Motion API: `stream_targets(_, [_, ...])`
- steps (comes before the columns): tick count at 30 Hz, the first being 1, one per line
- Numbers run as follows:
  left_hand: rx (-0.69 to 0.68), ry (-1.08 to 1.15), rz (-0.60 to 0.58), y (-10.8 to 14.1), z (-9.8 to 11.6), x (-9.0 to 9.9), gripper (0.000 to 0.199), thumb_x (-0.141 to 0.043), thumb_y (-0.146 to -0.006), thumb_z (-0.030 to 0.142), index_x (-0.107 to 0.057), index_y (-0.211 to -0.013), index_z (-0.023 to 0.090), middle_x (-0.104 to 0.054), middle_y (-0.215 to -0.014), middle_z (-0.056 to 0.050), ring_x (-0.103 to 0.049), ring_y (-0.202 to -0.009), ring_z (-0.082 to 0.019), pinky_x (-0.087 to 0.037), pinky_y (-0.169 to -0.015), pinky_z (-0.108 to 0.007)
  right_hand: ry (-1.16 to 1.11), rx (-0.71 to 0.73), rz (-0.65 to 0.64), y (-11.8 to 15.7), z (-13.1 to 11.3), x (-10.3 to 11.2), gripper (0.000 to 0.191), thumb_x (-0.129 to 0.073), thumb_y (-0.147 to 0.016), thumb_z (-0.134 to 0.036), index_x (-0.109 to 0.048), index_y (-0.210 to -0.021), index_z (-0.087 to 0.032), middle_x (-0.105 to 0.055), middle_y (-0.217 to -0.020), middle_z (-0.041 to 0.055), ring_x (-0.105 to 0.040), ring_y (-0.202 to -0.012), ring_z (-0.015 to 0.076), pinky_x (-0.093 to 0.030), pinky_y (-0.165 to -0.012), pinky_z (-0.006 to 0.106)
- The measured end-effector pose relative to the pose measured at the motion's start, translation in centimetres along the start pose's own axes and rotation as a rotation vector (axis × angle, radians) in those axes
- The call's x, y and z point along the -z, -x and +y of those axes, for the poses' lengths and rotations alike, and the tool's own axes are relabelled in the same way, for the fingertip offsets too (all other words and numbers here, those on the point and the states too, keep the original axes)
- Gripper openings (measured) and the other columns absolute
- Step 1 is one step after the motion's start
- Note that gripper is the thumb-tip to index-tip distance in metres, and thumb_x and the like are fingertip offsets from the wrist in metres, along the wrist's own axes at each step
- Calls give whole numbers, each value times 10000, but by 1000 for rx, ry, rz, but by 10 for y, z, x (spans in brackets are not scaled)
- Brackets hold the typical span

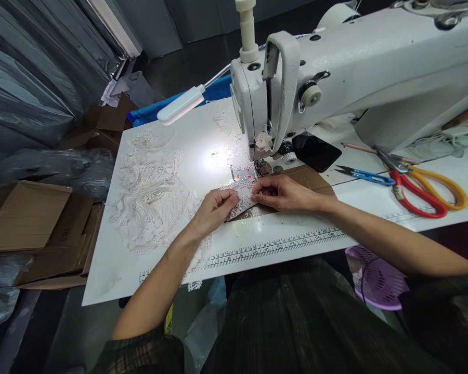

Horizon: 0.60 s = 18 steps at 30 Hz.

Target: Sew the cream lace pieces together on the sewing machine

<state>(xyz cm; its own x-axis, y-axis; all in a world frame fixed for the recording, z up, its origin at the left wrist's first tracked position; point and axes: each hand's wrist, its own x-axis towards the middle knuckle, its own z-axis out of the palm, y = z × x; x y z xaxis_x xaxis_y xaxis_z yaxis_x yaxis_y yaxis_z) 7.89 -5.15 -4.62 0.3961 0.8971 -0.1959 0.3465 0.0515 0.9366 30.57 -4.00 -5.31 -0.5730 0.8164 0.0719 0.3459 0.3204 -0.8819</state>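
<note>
A piece of white lace fabric (242, 194) lies in front of the needle of a white sewing machine (347, 57). My left hand (215, 209) pinches the lace's left side between thumb and fingers. On the other side, my right hand (278, 192) has its thumb and fingertips pressed together at the lace's right edge, close to the presser foot (260, 167). Beneath the lace is a brown plate (310, 179) set in the table. A heap of white lace (152, 195) spreads over the table's left part, and some lace hangs over the front edge.
On the right lie red-and-yellow scissors (421, 189), blue thread snips (370, 176) and a black phone (317, 151). A lamp (181, 105) lights the table (203, 156), which has a printed ruler (276, 246). Cardboard boxes (27, 215) stand left; a purple basket (382, 283) sits below, right.
</note>
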Motion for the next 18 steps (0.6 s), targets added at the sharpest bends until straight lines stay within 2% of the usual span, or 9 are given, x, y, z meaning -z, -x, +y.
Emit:
stream_targets(4, [70,80,-4,0,-2,0,351,-630,-828,495,-560,-710,172,-494,-641,13,-413,-555,-96,-328,-521,-221,-16,-1,-18,1,2,1,217,-561,-916,-331,-662,-887,-141,-588,-700,-4,-475,-616,98,-381,-598,244])
stream_targets(8, [49,83,50,-1,-4,-1,347,-626,-836,502,-583,-762,166,-500,-667,12,-399,-569,-94,-315,-518,-215,-22,-19,34,4,1,-1,210,-606,-892,-324,-662,-959,-134,-559,-678,-20,-462,-590,87,-373,-563,231])
stream_targets(12, [-3,17,26,0,-4,-1,384,-616,-854,533,-603,-781,157,-486,-656,13,-391,-575,-95,-312,-532,-216,-53,80,151,5,0,-10,400,-711,-827,-399,-636,-1105,-122,-580,-731,-11,-469,-578,81,-378,-523,218])
stream_targets(15, [-80,-35,-16,0,-3,-1,414,-607,-861,562,-638,-799,153,-515,-676,0,-427,-602,-108,-342,-562,-226,-43,162,198,4,0,-18,346,-720,-827,-393,-670,-1049,-132,-635,-770,11,-501,-571,79,-408,-530,222])
stream_targets(18, [-135,-87,-41,-1,-3,-1,410,-587,-883,553,-681,-878,154,-546,-713,-13,-453,-627,-117,-357,-575,-229,-7,173,244,3,0,-22,229,-676,-874,-361,-715,-919,-140,-656,-679,6,-548,-569,97,-435,-555,243])
